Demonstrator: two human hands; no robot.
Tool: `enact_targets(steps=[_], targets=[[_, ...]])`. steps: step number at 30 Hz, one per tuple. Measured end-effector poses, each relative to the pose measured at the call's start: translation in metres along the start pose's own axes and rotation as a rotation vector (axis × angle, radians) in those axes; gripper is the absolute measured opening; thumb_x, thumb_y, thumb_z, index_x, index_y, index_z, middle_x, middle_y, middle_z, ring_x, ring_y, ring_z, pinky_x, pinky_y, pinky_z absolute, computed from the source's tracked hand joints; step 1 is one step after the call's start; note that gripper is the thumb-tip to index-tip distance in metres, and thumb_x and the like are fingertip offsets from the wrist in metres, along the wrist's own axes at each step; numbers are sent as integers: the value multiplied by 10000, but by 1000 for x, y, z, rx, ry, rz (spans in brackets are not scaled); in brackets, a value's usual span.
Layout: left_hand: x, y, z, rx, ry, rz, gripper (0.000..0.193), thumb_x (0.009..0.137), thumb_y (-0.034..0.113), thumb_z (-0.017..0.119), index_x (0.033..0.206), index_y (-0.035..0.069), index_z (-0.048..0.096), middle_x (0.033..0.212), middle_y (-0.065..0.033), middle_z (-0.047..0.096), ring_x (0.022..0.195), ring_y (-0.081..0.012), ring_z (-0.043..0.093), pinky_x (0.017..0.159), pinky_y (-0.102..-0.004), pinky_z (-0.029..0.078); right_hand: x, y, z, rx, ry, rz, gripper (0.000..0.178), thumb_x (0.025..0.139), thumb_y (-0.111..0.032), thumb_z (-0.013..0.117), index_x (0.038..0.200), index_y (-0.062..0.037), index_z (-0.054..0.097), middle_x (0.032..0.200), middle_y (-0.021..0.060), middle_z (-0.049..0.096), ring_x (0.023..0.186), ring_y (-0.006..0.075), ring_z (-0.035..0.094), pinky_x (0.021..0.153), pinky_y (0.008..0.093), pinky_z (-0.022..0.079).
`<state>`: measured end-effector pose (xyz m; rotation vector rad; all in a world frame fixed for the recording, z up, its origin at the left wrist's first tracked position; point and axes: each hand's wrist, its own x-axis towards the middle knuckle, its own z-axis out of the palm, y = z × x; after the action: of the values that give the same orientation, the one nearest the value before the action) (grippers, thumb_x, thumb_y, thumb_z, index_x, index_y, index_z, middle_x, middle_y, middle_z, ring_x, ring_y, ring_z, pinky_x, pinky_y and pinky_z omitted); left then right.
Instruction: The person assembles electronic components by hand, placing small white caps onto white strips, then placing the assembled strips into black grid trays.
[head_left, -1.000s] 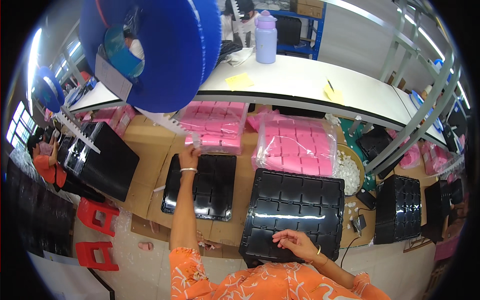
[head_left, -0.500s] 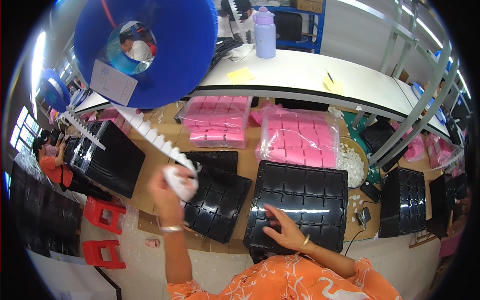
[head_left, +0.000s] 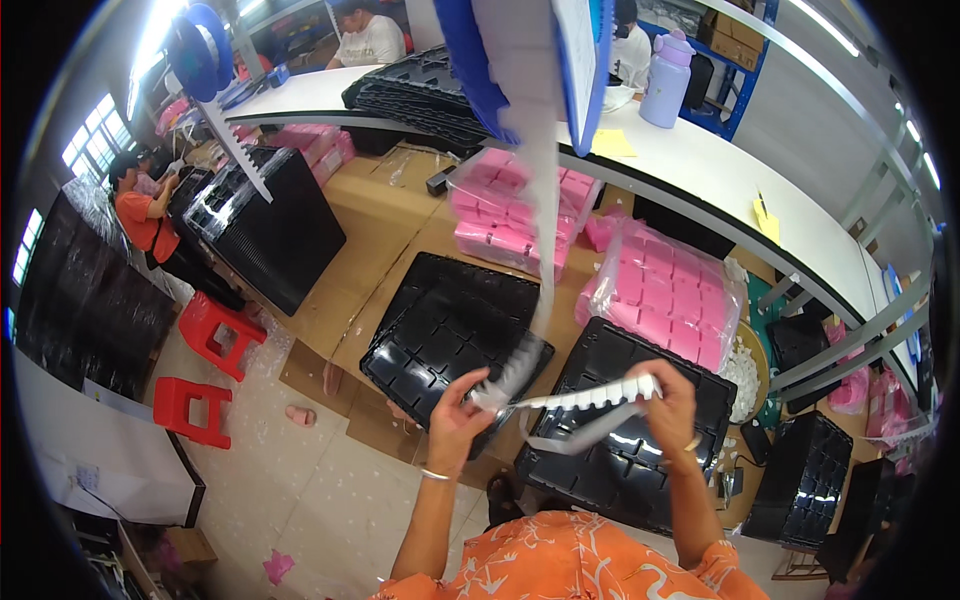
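1. Between your left hand (head_left: 458,422) and right hand (head_left: 670,405), the strip (head_left: 590,397) is running above the trays.
2. Left of centre, the overlapping trays (head_left: 440,325) are lying on your bench (head_left: 368,215); the single tray (head_left: 615,362) is lying to their right.
3. Behind them, the left bundle (head_left: 515,235) and right bundle (head_left: 670,292) are sitting side by side.
4. Right of these, the basin (head_left: 764,372) is holding loose pieces (head_left: 742,378).
5. Farther back, the shelf (head_left: 715,165) is carrying the bottle (head_left: 666,88).
6. On your far left, the tall stack (head_left: 300,225) is standing on the bench.

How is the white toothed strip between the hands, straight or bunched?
Nearly straight: the white toothed strip spans left hand to right hand in one line.
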<state>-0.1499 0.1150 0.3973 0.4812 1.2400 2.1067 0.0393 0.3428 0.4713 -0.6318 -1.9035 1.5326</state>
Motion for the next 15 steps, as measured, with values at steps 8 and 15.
enact_targets(steps=[8, 15], targets=[[-42, -201, -177, 879, 794, -147, 427, 756, 94, 798, 1073, 3, 527, 937, -109, 572, 805, -199, 574, 763, -316, 497, -28, -6, -91, -183, 351, 137, 144, 907, -5, 518, 967, -39, 645, 698, -57, 535, 582, 7, 436, 501, 172, 293], [-9, -194, -172, 617, 911, -470, 298, 852, 165, 734, 934, -20, 516, 754, -142, 608, 537, -233, 621, 433, -351, 474, -64, 2, -176, -309, 703, 21, 126, 963, -77, 546, 1030, -52, 650, 735, -59, 513, 625, 3, 418, 536, 164, 299]])
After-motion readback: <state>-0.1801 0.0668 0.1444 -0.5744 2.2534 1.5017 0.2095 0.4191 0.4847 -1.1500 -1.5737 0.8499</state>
